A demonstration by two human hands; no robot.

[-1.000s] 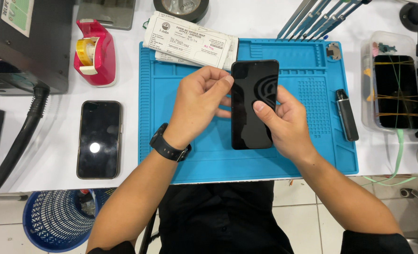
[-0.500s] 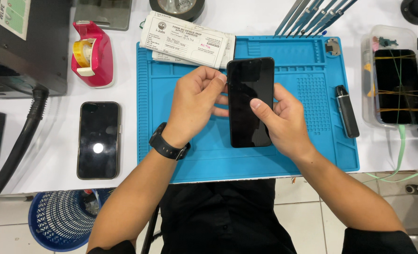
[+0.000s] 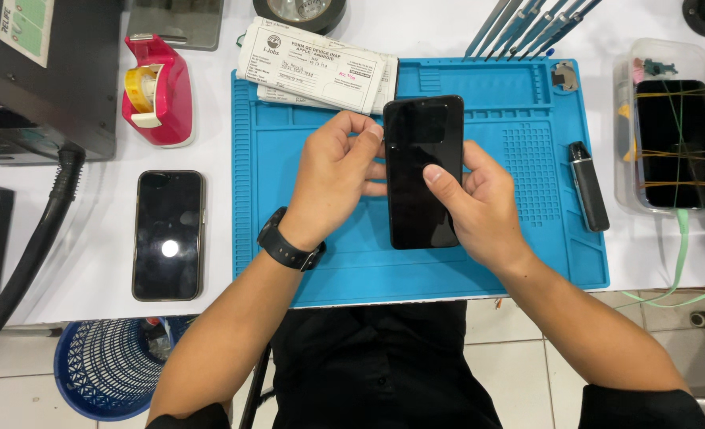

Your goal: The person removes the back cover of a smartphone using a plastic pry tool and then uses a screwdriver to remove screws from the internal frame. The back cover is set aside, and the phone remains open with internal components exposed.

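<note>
Since the earlier pictures the black phone (image 3: 421, 171) has stayed between the two hands over the blue work mat (image 3: 321, 262), but its face has changed: one second ago a round coil pattern showed on its surface, and now it is plain dark glass with only a weak reflection. The phone stands lengthwise, its upper end near the top part of the mat.

The left hand (image 3: 333, 179) holds the left edge of the phone; its fingers are curled together at the upper left corner, and the fingertips are partly hidden behind the phone, so the exact grip there is hard to see. A black watch (image 3: 287, 242) sits on this wrist. The right hand (image 3: 479, 202) holds the phone from the right side, with the thumb pressed flat on the glass; its other fingers go behind the phone and are hidden.

At the top left corner of the mat lie folded paper forms (image 3: 317, 67), partly over the mat edge. Left of the mat a second dark phone (image 3: 168, 234) lies on the white table, with one bright spot of light on its screen. Above that phone stands a pink tape dispenser (image 3: 154, 91). On the right edge of the mat lies a small dark stick-shaped device (image 3: 588, 187). Right of the mat, a clear box (image 3: 670, 131) holds a dark screen bound with rubber bands; it is cut off by the picture border.
</note>
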